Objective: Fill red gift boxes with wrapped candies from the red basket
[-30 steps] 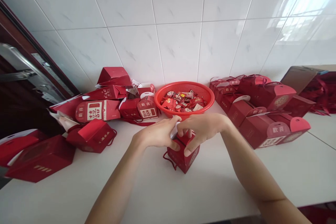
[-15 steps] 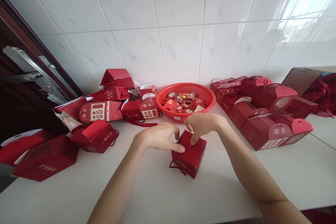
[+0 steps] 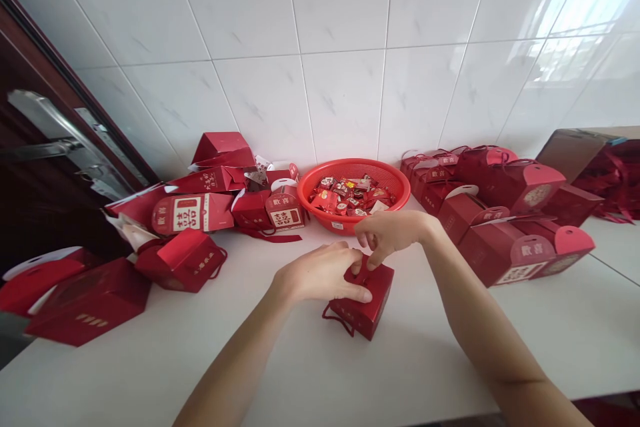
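Red card, head view, the only one: the red box (image 3: 379, 300) stands on the desk (image 3: 300, 380) just in front of me, short of the basket and with a corner towards me, its twisted cord (image 3: 345, 325) looped out low on the left. Change against half a second ago: box has hardly shifted, but my left hand (image 3: 323, 273) has moved over to the right. Its thumb now lies well onto the top face, where it had been near the left edge, and its index finger reaches the middle. Fingers bent, narrow, gripping the box as far as I can judge; those on the far side are hidden. My right hand (image 3: 395, 237) sits at the back of the top, thumb and fingers curled close together at the middle; whether they pinch the card I cannot tell. One second ago white inner card showed between the hands; now the top reads flat and red. Meaning, my judgement: both hands now work on one spot, the middle of the top, and the flaps lie folded down. Surroundings unchanged: red basket (image 3: 320, 215) of wrapped sweets (image 3: 350, 197) behind, the left boxes (image 3: 193, 213) and the right boxes (image 3: 500, 247) well apart.
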A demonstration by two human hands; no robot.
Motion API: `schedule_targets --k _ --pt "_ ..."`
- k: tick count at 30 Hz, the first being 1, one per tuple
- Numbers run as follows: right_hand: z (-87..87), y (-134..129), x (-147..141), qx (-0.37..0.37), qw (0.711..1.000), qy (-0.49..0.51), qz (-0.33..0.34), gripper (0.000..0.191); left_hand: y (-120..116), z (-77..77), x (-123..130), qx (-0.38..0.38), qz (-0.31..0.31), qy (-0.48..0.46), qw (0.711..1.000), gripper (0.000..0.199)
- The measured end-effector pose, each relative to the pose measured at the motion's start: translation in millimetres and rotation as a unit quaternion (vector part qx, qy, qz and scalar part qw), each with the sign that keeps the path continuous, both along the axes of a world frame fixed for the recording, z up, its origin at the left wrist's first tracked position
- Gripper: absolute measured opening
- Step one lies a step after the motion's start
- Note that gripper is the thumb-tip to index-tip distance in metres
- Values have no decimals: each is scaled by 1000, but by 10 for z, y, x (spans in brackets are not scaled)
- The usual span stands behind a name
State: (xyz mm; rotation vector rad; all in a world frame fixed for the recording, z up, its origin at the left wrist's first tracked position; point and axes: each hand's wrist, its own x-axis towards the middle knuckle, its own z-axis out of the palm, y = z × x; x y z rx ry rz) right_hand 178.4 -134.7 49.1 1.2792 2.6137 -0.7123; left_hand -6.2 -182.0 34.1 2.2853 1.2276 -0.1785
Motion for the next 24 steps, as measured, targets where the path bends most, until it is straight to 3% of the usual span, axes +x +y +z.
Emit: schedule_targets --k 3,9,16,20,24 --pt "-16 26 20 4 1000 -21 -11 31 38 -15 -22 0 -2 3 1000 36" --pt "-132 129 -33 -12 999 -53 -3 41 200 42 -194 -1 -1 -5 1000 33" --pt "-241 190 -118 -76 995 -57 -30 37 308 31 -380 3 20 8 1000 39" --pt "-311 253 -150 -24 997 -76 -5 22 335 10 -391 6 12 -14 1000 44" --pt "-259 247 -108 31 999 -42 -2 16 339 16 -373 19 6 -12 1000 46"
